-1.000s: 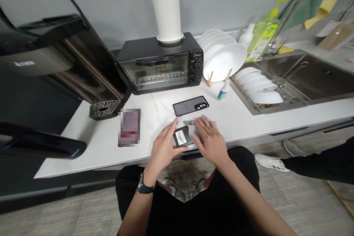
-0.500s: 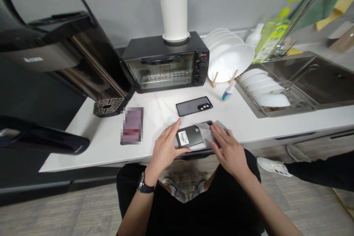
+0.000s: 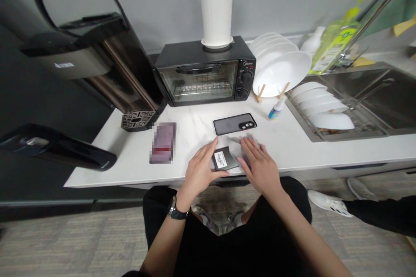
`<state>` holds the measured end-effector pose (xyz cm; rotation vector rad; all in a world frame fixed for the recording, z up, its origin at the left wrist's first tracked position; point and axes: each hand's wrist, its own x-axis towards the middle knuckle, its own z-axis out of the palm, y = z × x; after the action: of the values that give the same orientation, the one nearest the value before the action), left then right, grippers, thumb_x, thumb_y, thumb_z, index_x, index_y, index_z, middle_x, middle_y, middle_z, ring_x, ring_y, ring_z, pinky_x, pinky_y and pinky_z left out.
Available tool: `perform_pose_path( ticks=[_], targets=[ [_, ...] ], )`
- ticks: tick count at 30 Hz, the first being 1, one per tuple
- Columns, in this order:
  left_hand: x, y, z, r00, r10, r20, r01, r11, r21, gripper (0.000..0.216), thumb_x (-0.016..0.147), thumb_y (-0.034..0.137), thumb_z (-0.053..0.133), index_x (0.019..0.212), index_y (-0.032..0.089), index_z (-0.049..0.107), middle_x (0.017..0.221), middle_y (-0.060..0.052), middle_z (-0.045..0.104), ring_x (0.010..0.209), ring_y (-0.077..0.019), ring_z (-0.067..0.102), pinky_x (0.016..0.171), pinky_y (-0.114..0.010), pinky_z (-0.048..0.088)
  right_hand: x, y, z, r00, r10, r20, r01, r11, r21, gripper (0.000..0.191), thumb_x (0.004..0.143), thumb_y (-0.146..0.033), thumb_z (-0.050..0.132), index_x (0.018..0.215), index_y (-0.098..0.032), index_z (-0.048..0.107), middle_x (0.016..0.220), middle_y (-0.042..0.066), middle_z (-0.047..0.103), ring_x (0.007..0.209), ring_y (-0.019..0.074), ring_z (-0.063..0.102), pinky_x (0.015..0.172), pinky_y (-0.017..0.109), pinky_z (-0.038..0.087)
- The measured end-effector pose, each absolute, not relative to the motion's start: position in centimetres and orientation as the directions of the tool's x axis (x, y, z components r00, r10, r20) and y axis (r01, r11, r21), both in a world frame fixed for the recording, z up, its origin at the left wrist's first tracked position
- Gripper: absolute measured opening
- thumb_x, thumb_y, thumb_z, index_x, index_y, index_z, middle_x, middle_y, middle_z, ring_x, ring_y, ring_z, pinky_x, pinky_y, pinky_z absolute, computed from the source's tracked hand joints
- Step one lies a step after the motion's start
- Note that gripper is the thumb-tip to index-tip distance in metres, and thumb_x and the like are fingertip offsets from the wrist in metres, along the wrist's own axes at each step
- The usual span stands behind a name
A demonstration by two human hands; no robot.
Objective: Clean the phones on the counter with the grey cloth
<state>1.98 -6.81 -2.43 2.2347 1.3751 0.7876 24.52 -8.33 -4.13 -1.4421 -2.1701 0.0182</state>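
Note:
A dark grey phone (image 3: pixel 230 162) with a white barcode sticker lies flat near the counter's front edge. My left hand (image 3: pixel 199 167) steadies its left end, thumb along the near side and fingers along the far side. Over the phone's right part, my right hand (image 3: pixel 259 166) presses a thin, light grey cloth (image 3: pixel 234 145) with fingers laid forward together. Hand and cloth hide that end of the phone. Just beyond, a dark-rimmed phone case (image 3: pixel 232 124) with camera cutouts rests on the counter. A small spray bottle (image 3: pixel 277 109) stands to its right.
A purple item (image 3: pixel 163 143), pixelated, lies left of my hands. Behind are a toaster oven (image 3: pixel 204 78), a water dispenser (image 3: pixel 130 82) and racked plates (image 3: pixel 282 73). Bowls (image 3: pixel 331 119) sit by the sink (image 3: pixel 367 134) at right. Another person's shoe (image 3: pixel 328 202) shows on the floor.
My right hand has slid left along the phone with the cloth, covering more of it. My left hand stays at the left end. The whole view has shifted slightly.

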Motion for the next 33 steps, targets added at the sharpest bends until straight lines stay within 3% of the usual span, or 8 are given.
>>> perform_pose_path(
  ticks=[3, 6, 9, 14, 18, 24, 27, 33],
  targets=[
    [2.0, -6.7, -2.5, 0.359, 0.899, 0.249, 0.668, -0.434, 0.604, 0.116, 0.077, 0.040, 0.091, 0.167, 0.033, 0.018, 0.156, -0.010, 0.053, 0.141, -0.0299, 0.055, 0.118, -0.045, 0.046, 23.6, -8.1, -4.2, -0.335, 0.851, 0.405, 0.836, 0.467, -0.288, 0.065, 0.106, -0.045, 0.050, 0.160, -0.009, 0.040, 0.163, 0.017, 0.044, 0.154, 0.0351, 0.038, 0.124, 0.059, 0.035],
    [1.9, -6.7, -2.5, 0.371, 0.893, 0.256, 0.664, -0.447, 0.600, 0.104, 0.086, 0.030, 0.083, 0.167, 0.032, 0.018, 0.153, -0.010, 0.056, 0.138, -0.0282, 0.057, 0.116, -0.043, 0.048, 20.7, -9.2, -3.6, -0.541, 0.765, 0.348, 0.694, 0.640, -0.330, 0.060, 0.106, -0.045, 0.051, 0.156, -0.012, 0.047, 0.161, 0.014, 0.048, 0.152, 0.0286, 0.043, 0.127, 0.053, 0.034],
    [1.8, -6.8, -2.4, 0.378, 0.889, 0.258, 0.660, -0.454, 0.598, 0.105, 0.086, 0.027, 0.082, 0.168, 0.033, 0.016, 0.154, -0.010, 0.055, 0.137, -0.0278, 0.057, 0.115, -0.042, 0.048, 20.6, -10.5, -3.4, -0.609, 0.717, 0.340, 0.633, 0.697, -0.335, 0.056, 0.107, -0.040, 0.051, 0.157, -0.016, 0.045, 0.161, 0.011, 0.050, 0.152, 0.0252, 0.043, 0.127, 0.051, 0.034],
    [1.9, -6.8, -2.4, 0.361, 0.898, 0.250, 0.664, -0.436, 0.607, 0.122, 0.074, 0.043, 0.093, 0.167, 0.035, 0.015, 0.158, -0.009, 0.052, 0.140, -0.0306, 0.056, 0.117, -0.046, 0.047, 26.9, -10.7, -4.9, -0.435, 0.809, 0.395, 0.802, 0.548, -0.237, 0.062, 0.108, -0.035, 0.048, 0.165, -0.019, 0.030, 0.165, 0.010, 0.043, 0.154, 0.0286, 0.040, 0.123, 0.056, 0.037],
    [1.9, -6.8, -2.5, 0.357, 0.898, 0.258, 0.666, -0.438, 0.604, 0.121, 0.074, 0.043, 0.092, 0.167, 0.035, 0.016, 0.157, -0.010, 0.053, 0.140, -0.0313, 0.057, 0.118, -0.047, 0.046, 27.2, -9.0, -5.0, -0.239, 0.869, 0.434, 0.893, 0.372, -0.252, 0.063, 0.108, -0.040, 0.047, 0.164, -0.015, 0.033, 0.164, 0.013, 0.044, 0.153, 0.0340, 0.040, 0.122, 0.059, 0.038],
    [2.0, -6.8, -2.7, 0.363, 0.891, 0.274, 0.681, -0.454, 0.574, 0.096, 0.090, 0.017, 0.071, 0.168, 0.032, 0.017, 0.154, -0.010, 0.055, 0.138, -0.0270, 0.058, 0.115, -0.041, 0.049, 19.4, -10.1, -3.3, -0.526, 0.769, 0.362, 0.694, 0.635, -0.340, 0.063, 0.104, -0.048, 0.053, 0.156, -0.012, 0.047, 0.160, 0.015, 0.050, 0.152, 0.0304, 0.043, 0.126, 0.054, 0.035],
    [2.0, -6.9, -2.6, 0.357, 0.894, 0.271, 0.683, -0.447, 0.577, 0.101, 0.087, 0.025, 0.078, 0.168, 0.033, 0.017, 0.155, -0.010, 0.054, 0.138, -0.0277, 0.058, 0.115, -0.042, 0.049, 21.2, -11.6, -3.9, -0.551, 0.757, 0.352, 0.698, 0.649, -0.303, 0.064, 0.105, -0.043, 0.052, 0.161, -0.015, 0.038, 0.164, 0.013, 0.045, 0.154, 0.0288, 0.040, 0.125, 0.055, 0.036],
    [1.9, -6.8, -2.4, 0.351, 0.901, 0.255, 0.686, -0.433, 0.584, 0.122, 0.072, 0.043, 0.094, 0.167, 0.035, 0.018, 0.156, -0.009, 0.055, 0.137, -0.0307, 0.059, 0.117, -0.046, 0.048, 28.5, -10.1, -5.5, -0.226, 0.877, 0.424, 0.906, 0.349, -0.238, 0.066, 0.108, -0.040, 0.046, 0.166, -0.017, 0.027, 0.165, 0.014, 0.043, 0.154, 0.0332, 0.039, 0.122, 0.060, 0.037]
  ],
)
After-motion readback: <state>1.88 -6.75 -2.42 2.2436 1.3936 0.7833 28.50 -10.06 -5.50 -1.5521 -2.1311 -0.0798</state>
